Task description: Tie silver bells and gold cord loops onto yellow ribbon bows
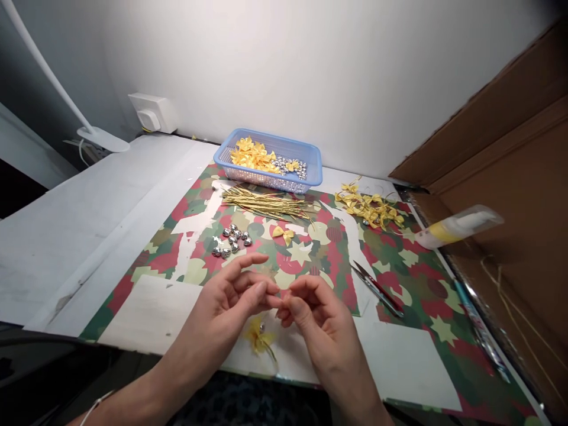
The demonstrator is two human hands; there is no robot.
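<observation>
My left hand [235, 302] and my right hand [322, 319] meet over the front of the table, thumb and fingers of each pinched together. Whatever lies between the fingertips is too small to make out. Just below them, near the table's front edge, is a blurred yellow ribbon bow [257, 338] with a small silver bell and a thin stem; I cannot tell whether it hangs or rests. Beyond my hands, a single yellow bow [284, 235] lies beside a cluster of silver bells [233, 239]. Gold wire ties [266, 203] are heaped farther back.
A blue basket [270, 180] against the wall holds yellow bows and silver bells. More yellow bows with wires [370, 207] lie at right, near a clear bottle [461, 226]. Red-handled scissors [377, 289] lie right of my hands. Cardboard [501, 148] borders the right side; a lamp base [104, 140] stands left.
</observation>
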